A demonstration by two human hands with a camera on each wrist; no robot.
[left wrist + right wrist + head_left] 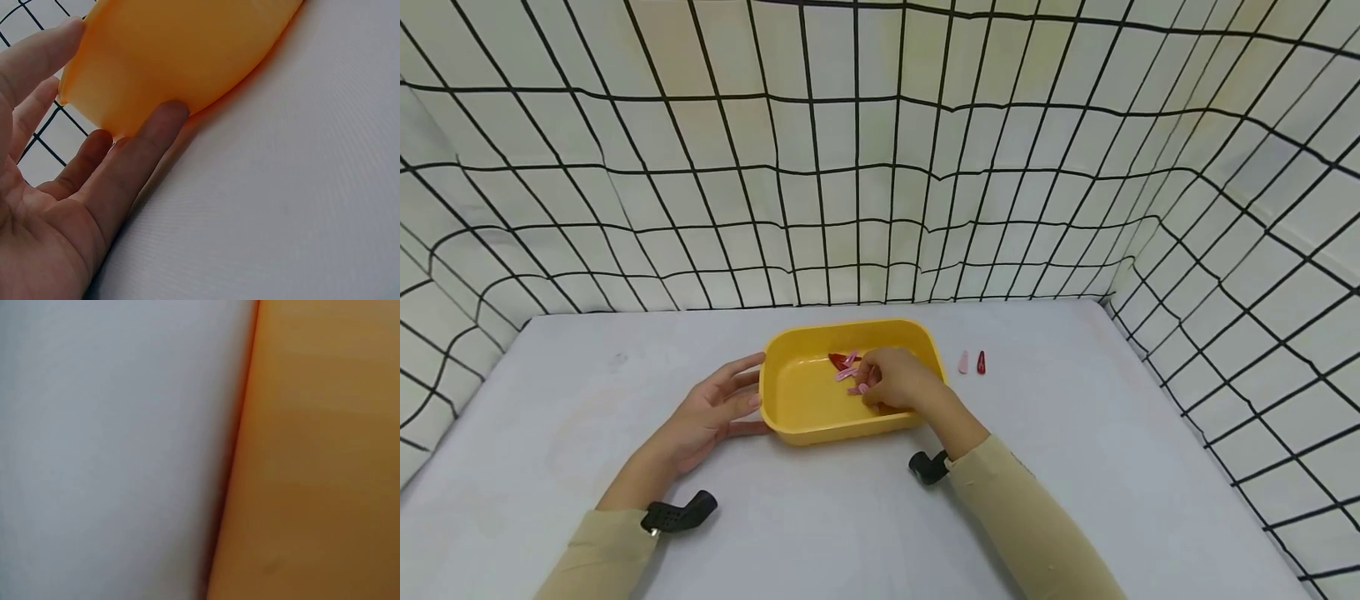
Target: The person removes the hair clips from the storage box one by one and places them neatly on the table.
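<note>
A yellow tray (pixel 805 433) holds several small pink and red hair clips, among them a red clip (pixel 838 362) and a pink clip (pixel 846 375). My right hand (pixel 897 383) reaches inside the tray with curled fingers, and a pink hair clip (pixel 861 389) shows between thumb and fingertips. The hand hides part of the tray's floor. My left hand (pixel 718 408) touches the tray's left end with fairly straight, spread fingers. In the left wrist view, fingertips (pixel 169 115) lie against the yellow wall. Only the tray's outer side (pixel 312 456) and tabletop appear in the right wrist view.
Right of the tray, another pink clip (pixel 963 362) and a dark red clip (pixel 981 362) lie side by side on the white table (pixel 820 525). Black wire mesh (pixel 857 167) stands along the back and both sides. Each wrist wears a black camera band (pixel 677 513).
</note>
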